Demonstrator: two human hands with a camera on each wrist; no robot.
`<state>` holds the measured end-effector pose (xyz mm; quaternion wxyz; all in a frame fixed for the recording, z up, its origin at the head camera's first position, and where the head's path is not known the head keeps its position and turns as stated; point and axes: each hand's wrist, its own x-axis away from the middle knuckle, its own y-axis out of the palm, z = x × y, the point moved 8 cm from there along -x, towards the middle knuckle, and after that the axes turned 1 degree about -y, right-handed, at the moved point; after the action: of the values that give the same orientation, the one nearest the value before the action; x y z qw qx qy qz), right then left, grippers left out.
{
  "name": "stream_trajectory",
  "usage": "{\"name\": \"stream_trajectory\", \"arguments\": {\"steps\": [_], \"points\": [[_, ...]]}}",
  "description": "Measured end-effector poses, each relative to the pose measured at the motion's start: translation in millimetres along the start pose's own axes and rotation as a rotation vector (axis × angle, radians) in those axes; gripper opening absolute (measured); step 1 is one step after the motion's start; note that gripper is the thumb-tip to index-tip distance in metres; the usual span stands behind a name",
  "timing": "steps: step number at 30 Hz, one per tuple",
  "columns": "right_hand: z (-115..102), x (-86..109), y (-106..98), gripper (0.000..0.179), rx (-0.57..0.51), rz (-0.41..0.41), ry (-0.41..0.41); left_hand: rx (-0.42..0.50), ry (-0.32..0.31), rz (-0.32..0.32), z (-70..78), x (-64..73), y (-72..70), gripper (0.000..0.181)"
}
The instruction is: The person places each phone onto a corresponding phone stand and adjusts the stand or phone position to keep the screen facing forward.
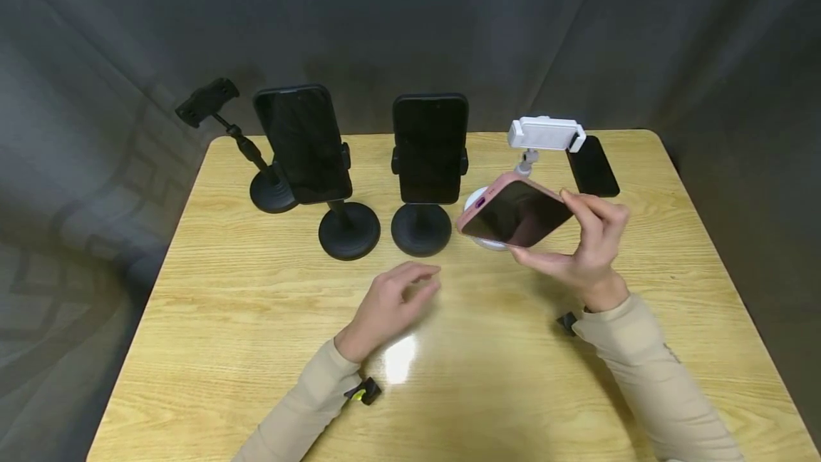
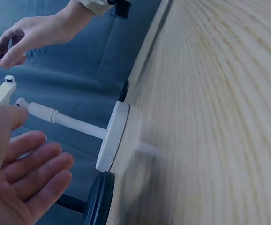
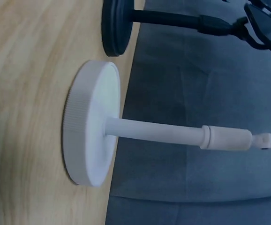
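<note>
A smartphone in a pink case (image 1: 516, 212) is pinched by its edges between the thumb and fingers of my right hand (image 1: 593, 244). Its dark screen faces up toward the head camera, and it hangs tilted in front of a white phone stand (image 1: 545, 132). That stand's clamp holds nothing; its round base (image 3: 91, 124) and post fill the right wrist view. My left hand (image 1: 394, 301) hovers over the table with fingers loosely bent and nothing in them. In the left wrist view its palm (image 2: 30, 173) appears beside the white stand's post (image 2: 79, 124).
Two black stands each hold a black phone upright, one phone (image 1: 304, 145) tilted and the other phone (image 1: 430, 148) straight. A third black stand (image 1: 272, 187) at the left has a bare clamp. Another black phone (image 1: 593, 166) lies flat at the back right. A dark curtain (image 1: 410, 27) hangs behind the table.
</note>
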<state>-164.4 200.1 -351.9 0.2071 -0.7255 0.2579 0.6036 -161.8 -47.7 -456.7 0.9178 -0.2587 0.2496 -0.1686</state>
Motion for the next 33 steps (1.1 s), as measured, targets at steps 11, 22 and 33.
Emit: {"name": "stream_trajectory", "arguments": {"steps": [11,22,33], "points": [[-21,10.2,14,0.063,-0.142,-0.141,-0.186,0.124,-0.082,0.036,-7.8,-1.1,-6.3,0.018],[-40,19.5,23,0.054,-0.259,-0.317,-0.292,0.288,-0.196,-0.035,-12.8,-6.6,-7.8,0.022],[-54,36.9,34,0.045,-0.289,-0.536,-0.422,0.569,-0.476,-0.277,-22.3,-1.9,1.8,0.044]]}}
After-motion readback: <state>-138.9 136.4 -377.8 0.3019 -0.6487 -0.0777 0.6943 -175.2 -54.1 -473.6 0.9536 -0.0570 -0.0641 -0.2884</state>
